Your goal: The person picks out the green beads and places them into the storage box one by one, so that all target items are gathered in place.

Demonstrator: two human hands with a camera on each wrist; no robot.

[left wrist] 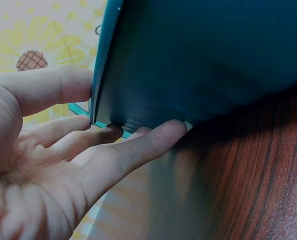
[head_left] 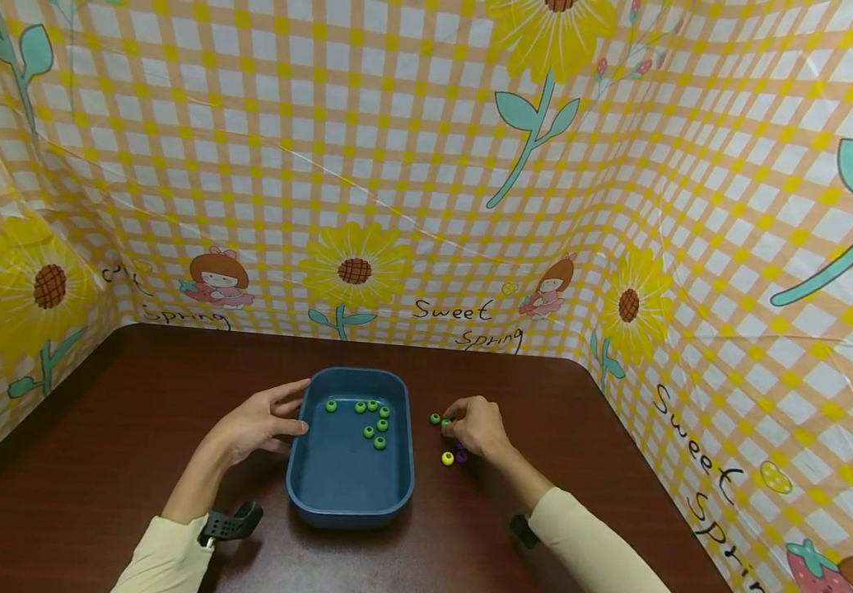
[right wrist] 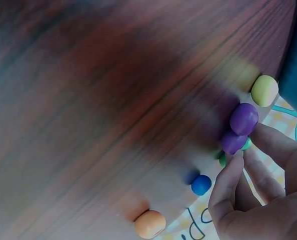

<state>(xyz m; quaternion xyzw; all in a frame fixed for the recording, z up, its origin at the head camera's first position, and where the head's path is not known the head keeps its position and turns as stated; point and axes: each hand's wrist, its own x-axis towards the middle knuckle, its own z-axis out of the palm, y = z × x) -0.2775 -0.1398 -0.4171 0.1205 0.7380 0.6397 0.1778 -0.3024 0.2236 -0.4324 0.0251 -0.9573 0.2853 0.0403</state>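
A blue plastic bin (head_left: 352,482) stands in front of me with several green beads (head_left: 379,443) in its far half. My left hand (head_left: 254,424) is at its left side; in the left wrist view the fairly straight fingers and thumb touch the bin wall (left wrist: 203,55). Right of the bin, my right hand (head_left: 477,427) reaches down to the table, pinching a green bead (right wrist: 246,144) between thumb and fingertips. Another green bead (head_left: 435,418) lies beside it. Two purple beads (right wrist: 244,119) sit near the fingertips, partly hidden in the head view, with a yellow bead (head_left: 448,459) close by.
In the right wrist view, a blue bead (right wrist: 201,185) and an orange bead (right wrist: 150,224) lie on the dark wooden table (head_left: 174,387), hidden by the right hand in the head view. A checked sunflower cloth (head_left: 426,165) hangs around the table's back and sides.
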